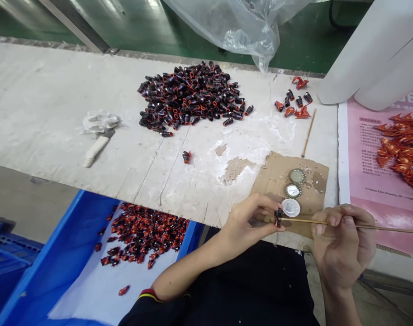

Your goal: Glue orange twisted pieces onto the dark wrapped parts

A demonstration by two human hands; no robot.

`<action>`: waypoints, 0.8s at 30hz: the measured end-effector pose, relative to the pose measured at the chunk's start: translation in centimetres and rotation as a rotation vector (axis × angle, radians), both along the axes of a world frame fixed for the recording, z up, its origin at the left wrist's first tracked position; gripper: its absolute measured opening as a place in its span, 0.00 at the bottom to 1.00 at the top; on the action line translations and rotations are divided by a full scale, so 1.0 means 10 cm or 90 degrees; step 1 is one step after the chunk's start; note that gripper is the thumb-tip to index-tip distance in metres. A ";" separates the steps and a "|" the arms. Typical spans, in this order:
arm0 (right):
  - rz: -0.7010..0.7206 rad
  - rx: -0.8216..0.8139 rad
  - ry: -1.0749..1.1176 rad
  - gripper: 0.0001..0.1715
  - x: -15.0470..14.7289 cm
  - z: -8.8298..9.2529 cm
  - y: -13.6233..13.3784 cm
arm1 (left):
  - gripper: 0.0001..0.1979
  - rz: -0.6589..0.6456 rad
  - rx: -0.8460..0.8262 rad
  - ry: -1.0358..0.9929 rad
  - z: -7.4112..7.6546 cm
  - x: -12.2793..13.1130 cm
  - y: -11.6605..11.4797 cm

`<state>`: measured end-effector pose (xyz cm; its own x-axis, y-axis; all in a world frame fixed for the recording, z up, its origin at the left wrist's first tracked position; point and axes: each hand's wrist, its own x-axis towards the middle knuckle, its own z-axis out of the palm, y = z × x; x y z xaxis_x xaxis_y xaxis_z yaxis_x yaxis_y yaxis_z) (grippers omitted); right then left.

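Inside blue bin (43, 267), red-black pieces (145, 233)

a long white-crusted board (46, 99) carries a heap of curled black-and-red pieces (192, 97), with a lone piece (186, 156) nearer the front edge, crumpled white plastic (101, 121) touching a white-handled blade (96, 151), a thin wooden stick (308, 132), and a torn cardboard sheet (287, 181).

From here I can read only large white capitals ending "ER" (411, 98) at the top of the pink printed sheet (372, 181), with the start of the word hidden. The small print beneath them is too small for me to read.
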<state>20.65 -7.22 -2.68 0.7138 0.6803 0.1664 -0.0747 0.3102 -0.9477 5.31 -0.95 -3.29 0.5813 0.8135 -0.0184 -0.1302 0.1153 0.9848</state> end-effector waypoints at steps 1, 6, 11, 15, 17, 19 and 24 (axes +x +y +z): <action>0.001 -0.003 0.001 0.03 0.00 0.00 0.00 | 0.12 -0.001 -0.004 -0.001 0.00 0.00 0.00; 0.021 0.003 0.004 0.06 0.01 -0.01 -0.01 | 0.11 0.000 -0.009 -0.014 0.00 0.00 0.01; 0.050 0.027 0.006 0.09 0.01 0.00 -0.02 | 0.12 -0.003 -0.004 -0.011 -0.01 0.00 0.01; 0.055 0.025 0.001 0.10 0.01 -0.01 -0.02 | 0.13 0.000 0.002 -0.028 -0.02 0.00 0.01; 0.055 0.032 0.005 0.10 0.01 -0.01 -0.01 | 0.12 0.003 0.009 -0.027 -0.03 0.00 0.01; 0.059 0.036 0.005 0.10 0.01 -0.01 -0.01 | 0.12 0.007 0.015 -0.025 -0.03 -0.01 0.01; 0.047 0.039 0.012 0.10 0.00 0.00 -0.02 | 0.12 0.002 0.012 -0.021 -0.02 -0.01 0.01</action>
